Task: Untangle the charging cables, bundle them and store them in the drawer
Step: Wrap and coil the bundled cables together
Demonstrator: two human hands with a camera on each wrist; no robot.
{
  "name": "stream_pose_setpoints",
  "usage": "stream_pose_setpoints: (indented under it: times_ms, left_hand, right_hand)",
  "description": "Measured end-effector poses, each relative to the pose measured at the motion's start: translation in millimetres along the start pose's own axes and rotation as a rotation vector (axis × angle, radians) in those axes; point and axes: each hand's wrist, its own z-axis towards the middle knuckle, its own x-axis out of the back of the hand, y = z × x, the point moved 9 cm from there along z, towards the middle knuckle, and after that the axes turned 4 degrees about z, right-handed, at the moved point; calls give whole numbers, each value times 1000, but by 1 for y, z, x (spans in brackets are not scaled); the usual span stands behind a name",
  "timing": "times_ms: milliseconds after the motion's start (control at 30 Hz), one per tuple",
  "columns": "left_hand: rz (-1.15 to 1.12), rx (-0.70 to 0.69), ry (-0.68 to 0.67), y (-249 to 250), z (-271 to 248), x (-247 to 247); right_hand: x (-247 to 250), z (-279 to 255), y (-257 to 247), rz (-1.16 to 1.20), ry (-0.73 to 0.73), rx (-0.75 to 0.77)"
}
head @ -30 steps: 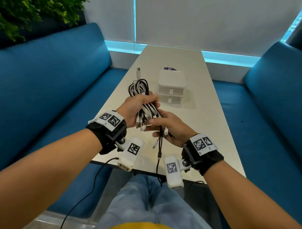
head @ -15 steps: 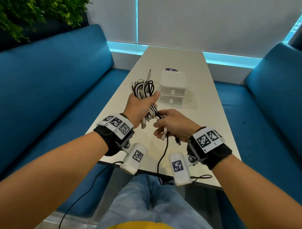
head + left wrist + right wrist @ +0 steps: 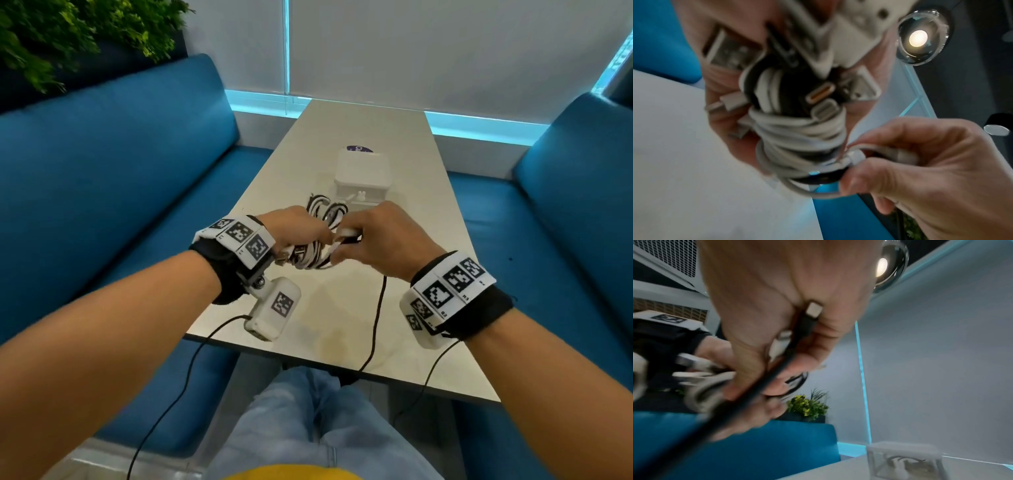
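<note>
1. We see the cable bundle wrapped in white cord with plugs jutting out only from the left wrist view.
2. Our left hand grips it above the bench; our right hand pinches a white plug beside it.
3. The drawer box stands beyond.

Both forearms reach forward, hands meeting knuckles-up, close together. The left hand has its fingers curled in a tight grip round the cable bundle. The right hand pinches a white cable end between thumb and forefinger, its other fingers curled.
</note>
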Motion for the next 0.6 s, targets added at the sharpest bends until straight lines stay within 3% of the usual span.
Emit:
stream_pose_setpoints:
  times_ms: [167,467,600]
  left_hand:
    - [-453,62,-313,-11,1,-39]
    - [-260,63,-215,-18,1,-56]
    - [-383,67,-285,-19,-2,-65]
  right_hand:
    - [-2,-5,31,500,53,-221]
    - [-22,-13,23,644,6,-332]
    - [-26,-15,26,856,-75,-450]
